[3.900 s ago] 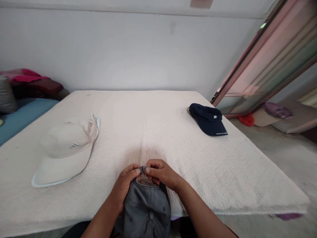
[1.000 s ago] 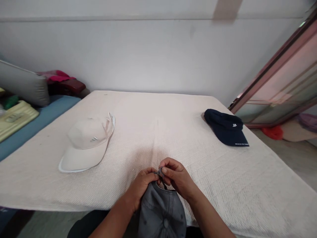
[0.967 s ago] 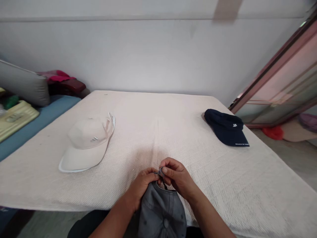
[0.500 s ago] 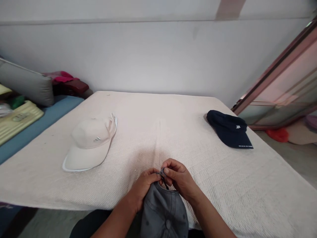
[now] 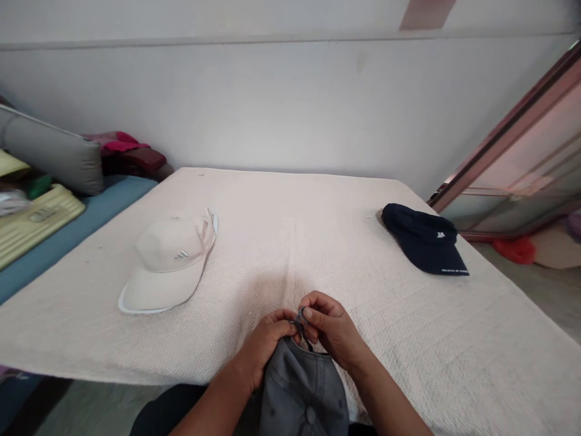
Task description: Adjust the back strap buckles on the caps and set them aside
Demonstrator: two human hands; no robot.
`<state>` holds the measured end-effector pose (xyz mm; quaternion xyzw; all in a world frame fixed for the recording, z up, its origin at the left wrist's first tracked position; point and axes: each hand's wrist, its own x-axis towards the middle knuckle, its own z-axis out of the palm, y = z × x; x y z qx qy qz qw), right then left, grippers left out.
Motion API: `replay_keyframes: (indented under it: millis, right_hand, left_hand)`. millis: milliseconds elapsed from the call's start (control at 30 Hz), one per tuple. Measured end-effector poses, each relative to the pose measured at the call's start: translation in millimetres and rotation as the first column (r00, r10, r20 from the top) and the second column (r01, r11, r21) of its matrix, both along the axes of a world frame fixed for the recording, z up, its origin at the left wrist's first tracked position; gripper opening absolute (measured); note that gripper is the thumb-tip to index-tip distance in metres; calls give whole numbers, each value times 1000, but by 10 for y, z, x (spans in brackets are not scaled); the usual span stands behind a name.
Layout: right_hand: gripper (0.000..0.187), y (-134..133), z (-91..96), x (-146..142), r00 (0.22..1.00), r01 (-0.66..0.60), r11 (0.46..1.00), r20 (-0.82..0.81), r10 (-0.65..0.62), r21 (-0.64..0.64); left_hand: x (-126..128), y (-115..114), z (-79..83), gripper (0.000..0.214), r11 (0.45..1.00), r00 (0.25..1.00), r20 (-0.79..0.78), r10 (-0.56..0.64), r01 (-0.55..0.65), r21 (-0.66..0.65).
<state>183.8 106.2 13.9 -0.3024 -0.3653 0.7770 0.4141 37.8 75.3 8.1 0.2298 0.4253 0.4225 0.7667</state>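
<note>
A grey cap lies at the near edge of the table with its back strap turned away from me. My left hand and my right hand meet over that strap, each pinching it between thumb and fingers. Both hands are closed on the small strap piece at the cap's rear opening. A cream-white cap rests on the left of the table. On the right lies a navy cap.
The table carries a cream woven cloth. To the left are a blue mattress, a grey cushion, a yellow case and red fabric. A pink-framed door leans at the right; a white wall stands behind.
My hands stay pinched on the grey cap's strap with only small finger shifts. The view has turned slightly left, so the caps sit further right in the picture.
</note>
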Motion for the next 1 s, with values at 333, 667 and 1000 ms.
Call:
replay_keyframes:
  millis: [333,667,1000]
  right_hand:
    - [14,27,-36,41,1000,8,1000,-6,-8,28]
    - [17,17,15,88,999,29,999,15,-29,24]
    - [18,24,22,136,980,35,997,192,-49,74]
  left_hand:
    - [-13,6,-32,18,1000,998,70,-1,1,8]
    - [73,-28,20,12,996,989,143,22,-10,-85]
    - [119,-13,17,15,997,991,131,41,-31,-73]
